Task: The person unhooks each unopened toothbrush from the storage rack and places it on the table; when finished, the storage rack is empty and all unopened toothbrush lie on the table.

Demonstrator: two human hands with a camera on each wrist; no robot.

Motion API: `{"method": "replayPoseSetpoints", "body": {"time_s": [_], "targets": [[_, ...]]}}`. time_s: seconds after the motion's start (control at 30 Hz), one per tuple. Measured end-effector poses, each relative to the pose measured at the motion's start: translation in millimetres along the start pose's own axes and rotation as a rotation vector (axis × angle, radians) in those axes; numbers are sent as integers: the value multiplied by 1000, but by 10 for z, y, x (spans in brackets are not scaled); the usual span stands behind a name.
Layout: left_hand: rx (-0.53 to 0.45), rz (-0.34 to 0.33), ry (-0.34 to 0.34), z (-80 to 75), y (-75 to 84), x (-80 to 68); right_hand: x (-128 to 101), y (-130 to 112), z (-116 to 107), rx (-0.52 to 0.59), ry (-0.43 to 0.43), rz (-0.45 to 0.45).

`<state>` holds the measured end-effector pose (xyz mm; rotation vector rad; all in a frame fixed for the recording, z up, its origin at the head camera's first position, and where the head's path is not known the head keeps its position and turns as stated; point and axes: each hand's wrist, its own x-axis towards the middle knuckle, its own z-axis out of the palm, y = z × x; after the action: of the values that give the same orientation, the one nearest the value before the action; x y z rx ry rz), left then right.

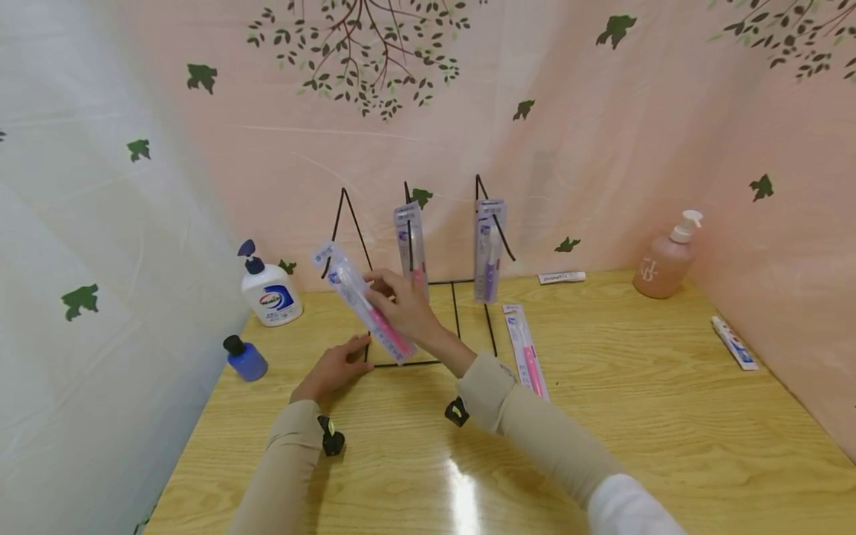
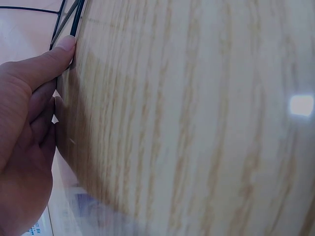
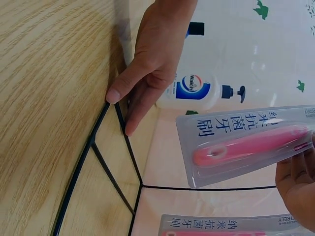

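Observation:
A black wire rack (image 1: 428, 362) stands at the middle of the wooden table (image 1: 635, 431), with two packaged toothbrushes hanging on its hooks, one at the centre (image 1: 409, 245) and a purple one (image 1: 490, 249). My right hand (image 1: 388, 293) pinches a packaged pink toothbrush (image 1: 361, 301) tilted in front of the rack's left hook (image 1: 344, 204). That pack (image 3: 246, 145) shows close in the right wrist view, the right hand (image 3: 298, 182) at its lower end. My left hand (image 1: 341, 360) presses straight fingers on the rack's base wire (image 3: 106, 169) at its front left corner. Another packaged pink toothbrush (image 1: 526, 349) lies flat to the rack's right.
A white pump soap bottle (image 1: 270, 293) and a small blue bottle (image 1: 245, 359) stand at the left. A pink pump bottle (image 1: 665, 260) stands back right. Two toothpaste tubes lie at the back (image 1: 562, 277) and the right edge (image 1: 733, 343). Patterned curtains close in three sides.

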<state>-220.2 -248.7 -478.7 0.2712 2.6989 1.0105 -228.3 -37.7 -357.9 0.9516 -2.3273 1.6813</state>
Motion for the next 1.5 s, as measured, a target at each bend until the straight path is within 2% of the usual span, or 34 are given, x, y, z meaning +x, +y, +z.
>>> {"method": "replayPoseSetpoints", "body": {"time_s": [0.17,0.6,1.27,1.5], "targets": [[6,-13,-7,4,-8,10,-59,-25,-5,-8,-19,-5],[-9,4,8,-5,36,-20,-194,-91,-22,6,-36,-32],[-9,51,27,6,2,-18,-243,-173,-3,46,-48,-49],[3,44,24,0,10,-25,-284,-161,-37,55,-41,-37]]}}
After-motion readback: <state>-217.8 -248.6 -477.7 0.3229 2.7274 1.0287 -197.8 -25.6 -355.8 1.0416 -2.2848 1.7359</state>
